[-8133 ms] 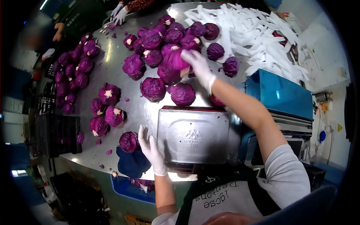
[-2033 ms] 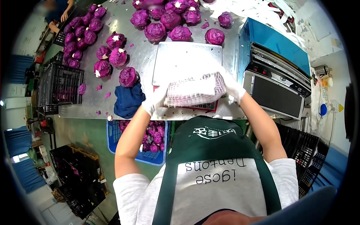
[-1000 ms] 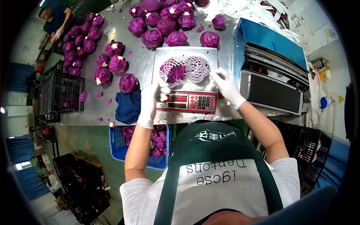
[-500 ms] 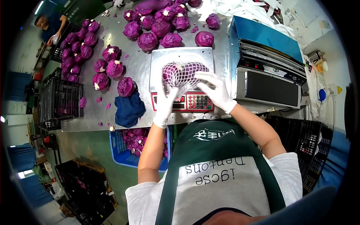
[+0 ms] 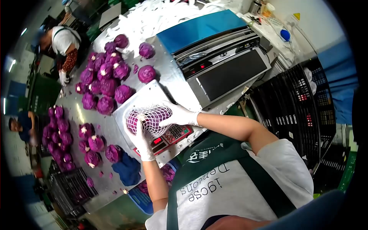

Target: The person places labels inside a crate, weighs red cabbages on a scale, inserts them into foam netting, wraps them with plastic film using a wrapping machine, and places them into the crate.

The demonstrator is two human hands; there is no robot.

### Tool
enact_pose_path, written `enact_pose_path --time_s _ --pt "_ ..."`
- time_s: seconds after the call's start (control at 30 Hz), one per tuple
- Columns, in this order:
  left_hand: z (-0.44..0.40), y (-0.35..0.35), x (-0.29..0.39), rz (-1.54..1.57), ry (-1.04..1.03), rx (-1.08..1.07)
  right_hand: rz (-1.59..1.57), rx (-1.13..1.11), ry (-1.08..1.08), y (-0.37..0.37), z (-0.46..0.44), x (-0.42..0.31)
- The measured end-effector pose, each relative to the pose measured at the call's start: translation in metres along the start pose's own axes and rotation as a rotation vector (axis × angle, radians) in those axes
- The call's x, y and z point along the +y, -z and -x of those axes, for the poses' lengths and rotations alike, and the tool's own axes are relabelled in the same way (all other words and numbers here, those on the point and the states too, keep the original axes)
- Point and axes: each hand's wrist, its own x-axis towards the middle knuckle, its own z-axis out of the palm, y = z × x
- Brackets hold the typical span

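Observation:
Red cabbage in a white foam net [image 5: 154,119] rests over the plate of a digital scale [image 5: 155,90]. My left hand [image 5: 140,138], in a white glove, grips its near left side, with the thumb up against the net. From the right, my gloved right hand [image 5: 181,115] holds the other end, fingers over the top and thumb along the net. Below the bundle shows the scale's red keypad panel [image 5: 177,133], with a lit red readout. The undersides of the cabbage and some fingertips are hidden.
Loose red cabbages [image 5: 107,87] are piled beyond the scale, others [image 5: 57,136] to the left. A wrapping machine [image 5: 230,73] stands at right, black crates [image 5: 283,111] beside it. A blue cloth [image 5: 127,170] lies at the table edge above a blue crate [image 5: 142,200]. Two people work at left.
My view has turned to the right, so the table appears tilted and shifted left. Both hands still hold the netted cabbage over the scale; my right hand's fingers now lie closer around its end.

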Motion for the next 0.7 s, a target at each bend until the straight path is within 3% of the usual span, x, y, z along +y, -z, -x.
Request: enact_pose_path --time_s 0.03,0.1,0.17,0.23,0.3,0.47,0.63,0.7 --pt "-0.007 -0.010 0.002 0.058 -0.007 -0.064 -0.044 0.028 0.048 0.009 0.003 -0.004" --pt "-0.039 -0.025 0.003 -0.323 -0.153 -0.121 -0.136 0.067 0.149 0.033 0.003 -0.009" --pt "-0.053 -0.085 0.027 -0.178 -0.178 -0.175 0.141 0.284 0.132 0.069 0.006 -0.036" --pt "-0.081 -0.140 0.035 -0.298 -0.307 -0.214 0.170 0.396 0.306 0.116 -0.007 -0.039" --pt "-0.117 -0.200 0.027 -0.230 -0.390 -0.293 0.250 0.471 0.238 0.168 -0.012 -0.057" --pt "-0.178 -0.363 0.008 0.054 -0.156 -0.534 0.575 0.710 0.175 0.302 -0.023 -0.080" --pt "-0.224 -0.459 -0.070 0.103 -0.082 -0.629 0.551 0.632 0.032 0.395 -0.037 -0.063" --pt "-0.203 -0.475 -0.061 -0.071 -0.051 -0.571 0.571 0.515 0.069 0.418 -0.038 -0.048"
